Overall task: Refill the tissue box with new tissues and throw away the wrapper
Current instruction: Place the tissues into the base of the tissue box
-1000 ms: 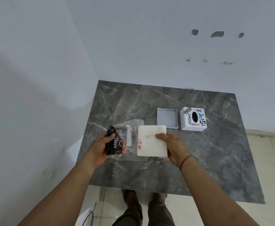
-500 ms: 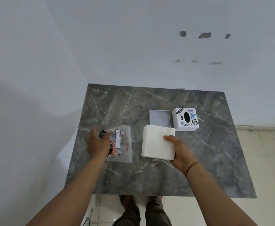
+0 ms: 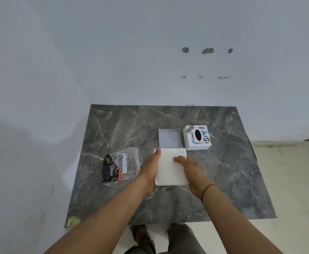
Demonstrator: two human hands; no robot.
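Released by the left hand (image 3: 151,166), the crinkled clear wrapper (image 3: 121,166) lay on marble; both hands, left and right hand (image 3: 191,171), gripped the square white tissue stack (image 3: 170,167).

surface: grey marble table (image 3: 223,180); on it: empty wrapper (image 3: 121,166); open grey tray (image 3: 169,138); white stickered box (image 3: 197,137)

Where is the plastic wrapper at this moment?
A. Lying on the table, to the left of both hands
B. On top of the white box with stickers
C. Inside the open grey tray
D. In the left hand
A: the plastic wrapper lies alone on the table, while the left hand and the right hand both hold the tissue stack.
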